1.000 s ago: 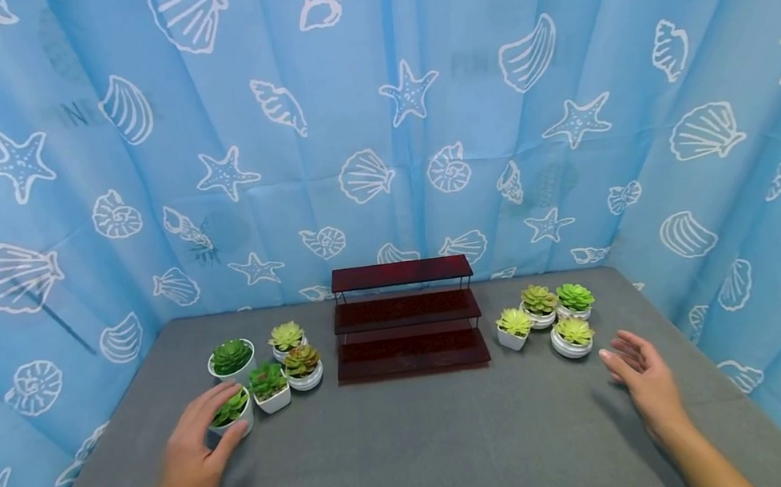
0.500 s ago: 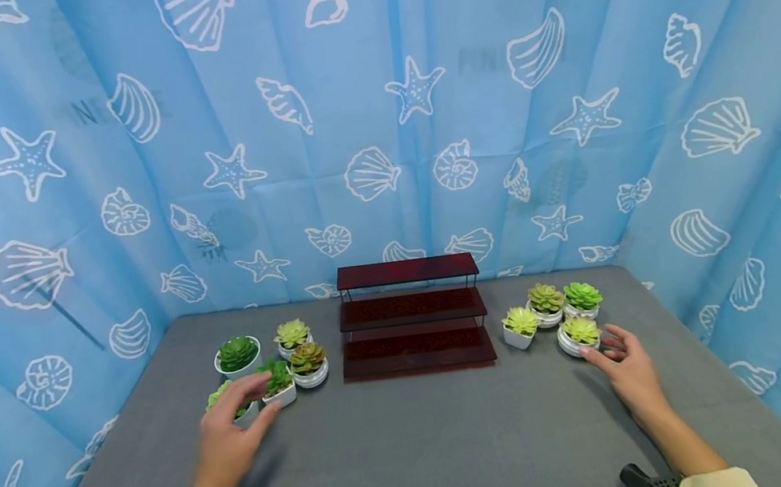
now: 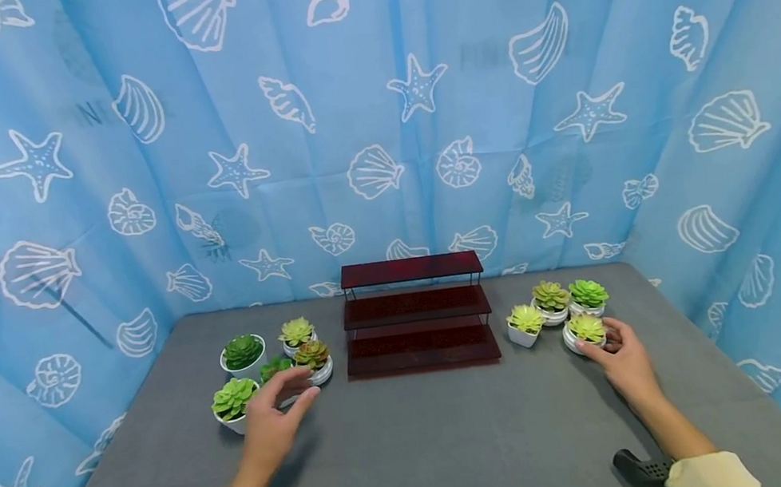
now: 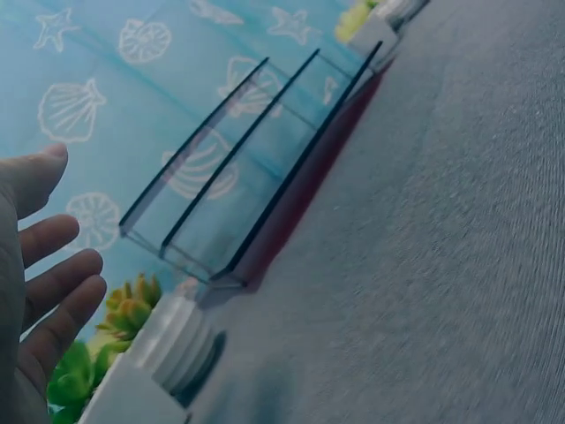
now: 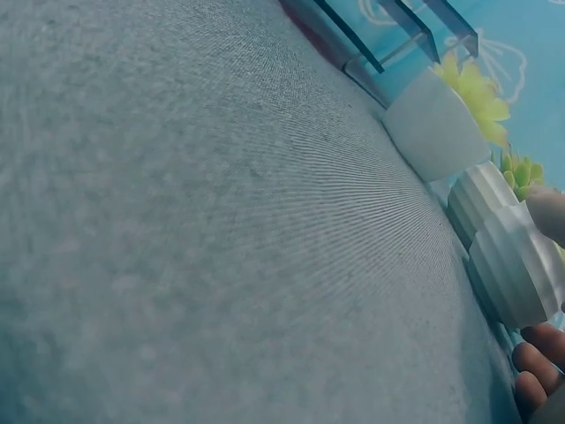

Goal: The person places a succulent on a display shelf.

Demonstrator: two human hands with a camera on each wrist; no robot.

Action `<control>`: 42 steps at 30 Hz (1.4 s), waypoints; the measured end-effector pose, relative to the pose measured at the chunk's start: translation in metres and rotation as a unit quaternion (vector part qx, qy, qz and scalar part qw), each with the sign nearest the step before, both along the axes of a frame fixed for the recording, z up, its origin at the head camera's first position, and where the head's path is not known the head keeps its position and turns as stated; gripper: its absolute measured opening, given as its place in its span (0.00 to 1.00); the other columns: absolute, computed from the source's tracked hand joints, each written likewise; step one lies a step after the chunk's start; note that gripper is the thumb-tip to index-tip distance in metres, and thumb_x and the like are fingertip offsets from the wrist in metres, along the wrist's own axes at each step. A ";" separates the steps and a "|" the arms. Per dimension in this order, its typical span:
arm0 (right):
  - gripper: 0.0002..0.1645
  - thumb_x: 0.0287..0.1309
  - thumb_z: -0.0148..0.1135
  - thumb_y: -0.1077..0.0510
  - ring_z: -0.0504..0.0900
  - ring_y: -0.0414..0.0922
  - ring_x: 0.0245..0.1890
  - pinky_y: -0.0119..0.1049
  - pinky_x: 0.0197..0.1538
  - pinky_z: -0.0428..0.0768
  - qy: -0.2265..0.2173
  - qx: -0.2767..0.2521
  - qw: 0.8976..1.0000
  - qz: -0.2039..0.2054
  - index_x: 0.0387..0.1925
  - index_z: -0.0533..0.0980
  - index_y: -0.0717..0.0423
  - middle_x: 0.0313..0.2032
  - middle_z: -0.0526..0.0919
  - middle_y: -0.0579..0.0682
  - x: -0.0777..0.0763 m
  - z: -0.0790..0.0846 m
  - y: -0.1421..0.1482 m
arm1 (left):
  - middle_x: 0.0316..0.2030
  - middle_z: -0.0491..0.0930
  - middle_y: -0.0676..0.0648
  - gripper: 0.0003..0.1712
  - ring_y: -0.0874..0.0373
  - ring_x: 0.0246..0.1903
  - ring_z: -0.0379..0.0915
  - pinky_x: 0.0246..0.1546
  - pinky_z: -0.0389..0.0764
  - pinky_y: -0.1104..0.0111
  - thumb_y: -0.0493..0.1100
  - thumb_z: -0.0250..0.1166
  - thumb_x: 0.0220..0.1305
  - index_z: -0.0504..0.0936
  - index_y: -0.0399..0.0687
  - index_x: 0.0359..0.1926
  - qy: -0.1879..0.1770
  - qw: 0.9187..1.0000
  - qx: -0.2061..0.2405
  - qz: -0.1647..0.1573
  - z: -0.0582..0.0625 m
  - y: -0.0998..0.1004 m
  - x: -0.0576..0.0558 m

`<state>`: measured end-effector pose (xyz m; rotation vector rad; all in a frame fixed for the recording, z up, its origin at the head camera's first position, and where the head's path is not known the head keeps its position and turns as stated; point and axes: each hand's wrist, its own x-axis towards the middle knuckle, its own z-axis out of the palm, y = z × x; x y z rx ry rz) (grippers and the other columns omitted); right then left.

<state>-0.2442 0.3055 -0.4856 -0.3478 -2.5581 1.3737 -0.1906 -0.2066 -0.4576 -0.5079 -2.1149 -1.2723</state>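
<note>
My right hand (image 3: pixel 629 369) holds a succulent with pale yellow-green leaves (image 3: pixel 586 327) in a round, ribbed white pot (image 5: pixel 516 269); thumb and fingers lie on either side of the pot. My left hand (image 3: pixel 270 426) holds nothing, its fingers spread and slightly bent. It is nearest to a reddish-green succulent (image 3: pixel 312 354) in a ribbed white pot (image 4: pixel 181 340). In the head view this hand partly covers a green succulent (image 3: pixel 274 368), whose square white pot (image 4: pixel 128 397) shows in the left wrist view.
A dark red three-tier shelf (image 3: pixel 415 305) stands at the back middle of the grey table (image 3: pixel 443 446). Three more succulents, including one in a square pot (image 3: pixel 524 325), stand right of it. Other potted succulents (image 3: pixel 235 402) stand at left. A blue shell-patterned curtain (image 3: pixel 376 116) hangs behind.
My left hand has moved right, past the front-left succulent, to near the reddish one. My right hand has moved in to the front pale succulent and taken hold of its pot.
</note>
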 end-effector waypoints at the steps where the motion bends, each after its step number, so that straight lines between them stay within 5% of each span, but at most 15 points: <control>1: 0.49 0.63 0.63 0.47 0.66 0.64 0.57 0.58 0.54 0.69 -0.001 0.001 1.000 -0.002 0.72 0.50 0.68 0.63 0.60 0.73 -0.001 0.000 0.000 | 0.41 0.83 0.39 0.19 0.49 0.36 0.82 0.37 0.81 0.70 0.25 0.71 0.52 0.81 0.34 0.47 -0.003 1.000 0.007 -0.005 0.002 0.005 0.001; 8: 0.47 0.63 0.63 0.47 0.66 0.65 0.58 0.60 0.56 0.67 -0.014 0.031 0.999 -0.005 0.70 0.53 0.71 0.61 0.63 0.73 -0.005 -0.001 0.000 | 0.40 0.83 0.37 0.15 0.42 0.37 0.81 0.38 0.82 0.54 0.25 0.68 0.55 0.80 0.29 0.45 -0.039 0.999 0.030 -0.024 0.013 0.031 0.008; 15: 0.46 0.62 0.64 0.46 0.67 0.64 0.58 0.60 0.56 0.67 -0.011 0.039 0.999 -0.010 0.68 0.57 0.70 0.59 0.66 0.72 -0.006 -0.002 -0.001 | 0.47 0.83 0.39 0.16 0.45 0.48 0.79 0.48 0.79 0.55 0.35 0.67 0.62 0.81 0.37 0.50 -0.135 0.988 0.070 -0.014 -0.020 0.038 -0.016; 21: 0.44 0.62 0.65 0.48 0.68 0.64 0.57 0.59 0.56 0.68 -0.008 0.043 0.999 -0.018 0.68 0.58 0.70 0.57 0.68 0.71 -0.005 -0.003 -0.001 | 0.51 0.81 0.39 0.22 0.47 0.52 0.77 0.53 0.77 0.56 0.43 0.68 0.63 0.79 0.37 0.56 -0.195 0.978 0.077 -0.010 -0.032 0.040 -0.029; 31: 0.45 0.60 0.66 0.45 0.68 0.63 0.57 0.59 0.56 0.68 -0.014 0.040 0.999 -0.023 0.68 0.60 0.68 0.58 0.69 0.70 -0.003 -0.002 -0.001 | 0.57 0.75 0.32 0.28 0.40 0.55 0.74 0.52 0.78 0.59 0.40 0.67 0.64 0.73 0.32 0.61 -0.231 0.967 0.106 -0.004 -0.037 0.052 -0.040; 42: 0.48 0.60 0.66 0.43 0.68 0.64 0.59 0.59 0.57 0.68 -0.034 0.043 0.998 -0.007 0.68 0.59 0.70 0.59 0.68 0.72 0.011 0.005 -0.009 | 0.59 0.75 0.37 0.28 0.42 0.53 0.76 0.49 0.80 0.56 0.41 0.69 0.62 0.75 0.37 0.62 -0.259 0.961 0.080 0.051 -0.038 0.061 -0.051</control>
